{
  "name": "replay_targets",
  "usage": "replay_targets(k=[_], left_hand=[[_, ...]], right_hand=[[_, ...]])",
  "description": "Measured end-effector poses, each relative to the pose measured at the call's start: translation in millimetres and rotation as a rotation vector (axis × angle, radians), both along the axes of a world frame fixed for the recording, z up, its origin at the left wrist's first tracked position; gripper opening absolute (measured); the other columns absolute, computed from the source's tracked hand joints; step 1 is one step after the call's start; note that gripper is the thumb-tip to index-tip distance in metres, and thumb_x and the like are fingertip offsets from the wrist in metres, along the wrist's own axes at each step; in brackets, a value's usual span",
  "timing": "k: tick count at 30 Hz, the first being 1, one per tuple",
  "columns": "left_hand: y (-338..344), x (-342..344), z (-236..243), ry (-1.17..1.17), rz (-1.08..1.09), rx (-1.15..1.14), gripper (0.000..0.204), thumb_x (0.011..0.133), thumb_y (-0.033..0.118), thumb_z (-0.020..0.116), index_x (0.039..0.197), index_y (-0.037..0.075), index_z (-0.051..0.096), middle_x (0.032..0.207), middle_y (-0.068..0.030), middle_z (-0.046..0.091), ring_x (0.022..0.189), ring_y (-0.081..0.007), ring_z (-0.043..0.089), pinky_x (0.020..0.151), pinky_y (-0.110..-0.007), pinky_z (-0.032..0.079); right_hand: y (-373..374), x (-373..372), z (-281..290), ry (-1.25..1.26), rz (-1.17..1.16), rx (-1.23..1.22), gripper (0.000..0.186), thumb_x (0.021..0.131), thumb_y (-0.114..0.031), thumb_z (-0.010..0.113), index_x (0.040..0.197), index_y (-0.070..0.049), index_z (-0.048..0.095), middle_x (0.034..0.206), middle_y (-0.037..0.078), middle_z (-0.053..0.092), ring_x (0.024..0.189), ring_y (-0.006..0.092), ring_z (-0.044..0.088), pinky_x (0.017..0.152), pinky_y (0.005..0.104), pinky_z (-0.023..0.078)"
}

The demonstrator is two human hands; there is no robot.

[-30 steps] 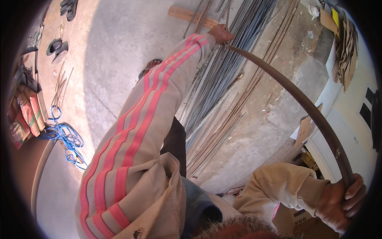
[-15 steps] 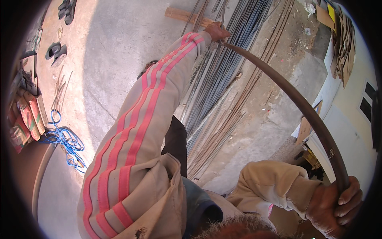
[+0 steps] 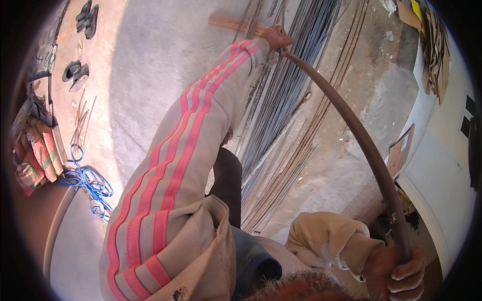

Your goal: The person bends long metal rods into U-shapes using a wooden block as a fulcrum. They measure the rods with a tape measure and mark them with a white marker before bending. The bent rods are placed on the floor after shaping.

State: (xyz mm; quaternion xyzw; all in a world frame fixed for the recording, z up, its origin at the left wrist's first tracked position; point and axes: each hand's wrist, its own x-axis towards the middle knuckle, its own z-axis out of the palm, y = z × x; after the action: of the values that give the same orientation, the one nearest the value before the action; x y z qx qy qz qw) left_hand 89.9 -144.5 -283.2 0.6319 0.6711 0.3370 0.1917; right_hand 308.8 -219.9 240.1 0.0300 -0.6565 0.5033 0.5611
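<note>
My right hand [image 3: 396, 276] is closed round the near end of a long brown metal bar [image 3: 359, 128]. The bar looks curved and runs up and left to a joint beside my left hand. With the arm stretched far forward, my left hand [image 3: 276, 38] is closed on a thin steel rod [image 3: 282, 17] that sticks out beyond it. Most of that hand's grip is hidden by its back and the sleeve. How the bar's far end meets the rod is too small to tell. A bundle of grey steel rods [image 3: 296, 65] lies just right of my left hand.
Under the rods near my left hand lies a wooden plank [image 3: 231, 22]. Rusty rods [image 3: 326, 108] stretch along the floor. Sandals [image 3: 75, 70], a blue hose [image 3: 90, 183] and stacked sacks [image 3: 42, 148] are at the left. Flattened cardboard [image 3: 437, 60] leans at the right.
My right hand has swung leftward and down toward my body with the bar's near end. My left hand has stayed almost in place, still closed. The whole view has shifted slightly.
</note>
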Motion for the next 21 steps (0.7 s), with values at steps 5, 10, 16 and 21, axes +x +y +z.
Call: replay_targets(k=[5,10,16,21], left_hand=[[7,7,3,-0.463,0.060,-0.242,0.017,0.088,0.032,0.054,0.097,0.026,0.067,0.090,-0.0059,0.071,0.089,-0.0340,0.064,0.088,-0.044,0.048],[16,3,-2,-0.288,0.033,-0.291,0.022,0.091,0.034,0.053,0.104,0.027,0.070,0.098,-0.0046,0.071,0.093,-0.0262,0.066,0.090,-0.042,0.049],[15,9,-6,-0.455,0.028,-0.282,0.026,0.089,0.039,0.056,0.104,0.024,0.071,0.096,-0.0076,0.071,0.092,-0.0263,0.065,0.087,-0.038,0.050],[5,3,13,-0.652,0.114,-0.238,0.039,0.079,0.039,0.069,0.094,0.003,0.074,0.079,-0.0109,0.072,0.073,-0.0211,0.067,0.069,-0.033,0.052]], right_hand=[[-38,54,-35,-0.010,-0.022,0.031,0.032,0.099,-0.042,0.051,0.082,-0.014,0.049,0.077,0.004,0.035,0.059,0.0118,0.037,0.052,0.0295,0.032],[-76,97,-67,-0.057,-0.069,0.017,0.031,0.097,-0.038,0.052,0.083,-0.011,0.055,0.090,0.011,0.040,0.070,0.0158,0.045,0.061,0.0328,0.039],[-102,128,-56,-0.287,-0.113,-0.125,0.031,0.095,-0.034,0.055,0.083,-0.007,0.063,0.106,0.020,0.046,0.084,0.0206,0.054,0.073,0.0368,0.046],[-91,129,14,-0.728,-0.022,-0.560,0.031,0.093,-0.031,0.056,0.083,-0.004,0.069,0.119,0.028,0.051,0.095,0.0247,0.062,0.083,0.0401,0.052]])
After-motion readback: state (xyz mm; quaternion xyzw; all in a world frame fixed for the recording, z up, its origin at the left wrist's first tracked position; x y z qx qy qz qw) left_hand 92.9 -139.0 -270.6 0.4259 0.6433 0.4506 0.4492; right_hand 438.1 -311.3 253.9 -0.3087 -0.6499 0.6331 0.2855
